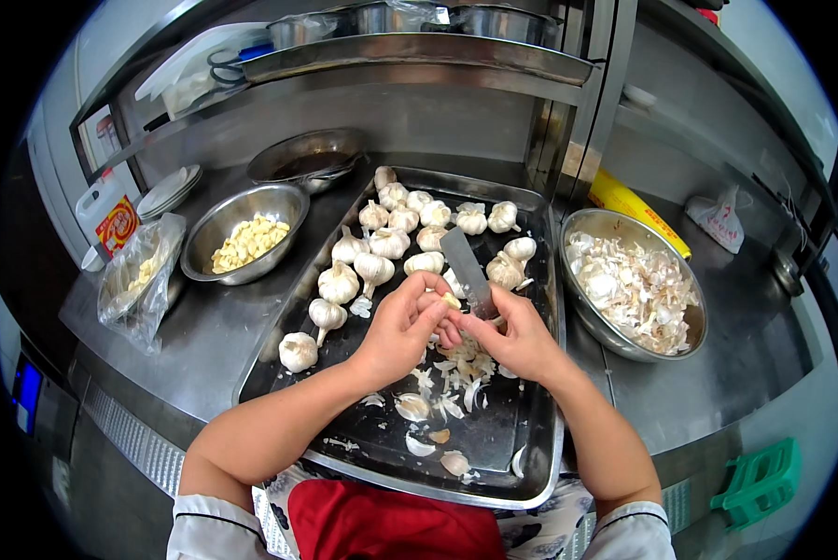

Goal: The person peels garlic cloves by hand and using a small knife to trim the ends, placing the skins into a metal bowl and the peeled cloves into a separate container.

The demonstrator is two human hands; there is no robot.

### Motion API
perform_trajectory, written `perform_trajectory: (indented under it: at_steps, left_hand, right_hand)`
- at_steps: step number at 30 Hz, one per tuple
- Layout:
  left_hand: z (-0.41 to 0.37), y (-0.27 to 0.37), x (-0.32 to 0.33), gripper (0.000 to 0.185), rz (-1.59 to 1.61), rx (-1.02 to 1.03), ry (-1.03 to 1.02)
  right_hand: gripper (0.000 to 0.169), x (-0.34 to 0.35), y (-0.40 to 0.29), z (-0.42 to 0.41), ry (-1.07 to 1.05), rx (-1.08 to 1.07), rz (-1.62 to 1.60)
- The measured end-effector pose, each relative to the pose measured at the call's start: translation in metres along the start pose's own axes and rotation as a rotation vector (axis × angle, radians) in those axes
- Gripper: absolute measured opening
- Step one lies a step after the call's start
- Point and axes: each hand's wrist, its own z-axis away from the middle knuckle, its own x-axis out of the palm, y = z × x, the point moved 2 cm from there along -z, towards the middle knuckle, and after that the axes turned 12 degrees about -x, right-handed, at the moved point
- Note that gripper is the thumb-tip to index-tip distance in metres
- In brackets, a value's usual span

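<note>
My left hand (417,322) pinches a garlic clove (451,300) over the tray. Close beside it, my right hand (517,334) grips a knife with a broad metal blade (464,262), which points up and to the left; its fingertips meet those of my left hand. Beneath both hands lies a dark metal tray (541,448). Whole garlic bulbs (389,243) fill its far part and left side. Loose garlic skins (461,367) and several unpeeled cloves (413,407) are scattered in its near part. The knife's handle is hidden in my right hand.
A steel bowl of peeled cloves (198,241) stands left, beside a plastic bag (121,308), a white jug (104,203) and stacked plates (170,192). Behind is a dark-stained pan (307,157). A steel bowl of garlic skins (587,322) and a yellow roll (636,213) are right. A metal shelf (419,52) overhangs the back.
</note>
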Motion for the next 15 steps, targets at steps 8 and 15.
perform_trajectory:
  at_steps: [8,15]
  left_hand:
    - [0.0003,-0.0026,0.0025,0.011,-0.065,-0.022,-0.016]
    - [-0.0004,-0.0039,0.0043,0.013,-0.037,-0.052,-0.048]
  right_hand:
    - [0.017,0.0015,0.0046,0.0003,0.104,-0.079,0.058]
    - [0.010,0.0012,0.0072,0.0024,0.120,-0.064,0.061]
